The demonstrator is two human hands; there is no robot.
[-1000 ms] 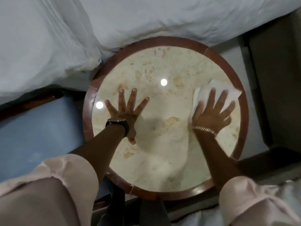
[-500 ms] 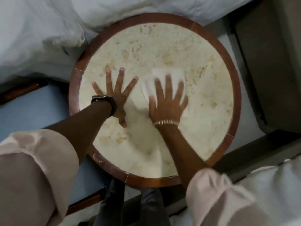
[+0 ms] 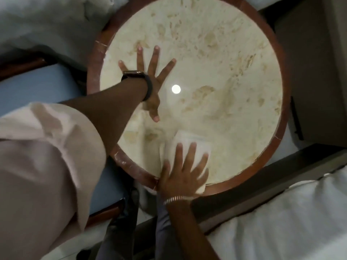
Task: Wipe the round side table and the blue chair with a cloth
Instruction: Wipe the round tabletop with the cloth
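Note:
The round side table (image 3: pixel 221 76) has a cream marbled top inside a reddish-brown wooden rim. My left hand (image 3: pixel 152 79) lies flat on its left half, fingers spread, a dark watch on the wrist. My right hand (image 3: pixel 183 173) presses flat on a white cloth (image 3: pixel 189 145) at the table's near edge, fingers spread over it, a metal bracelet on the wrist. The blue chair (image 3: pixel 37 89) shows its seat to the left of the table, partly hidden behind my left sleeve.
White bedding (image 3: pixel 43 21) lies at the upper left and touches the table's rim. More white fabric (image 3: pixel 281 218) fills the lower right. A dark grey cabinet or wall (image 3: pixel 311 72) stands close on the right. My dark trousers (image 3: pixel 122 231) are below the table.
My right hand slid the cloth from the table's right side across the middle and down to the near edge. My left hand stayed planted on the left half. The view moved closer.

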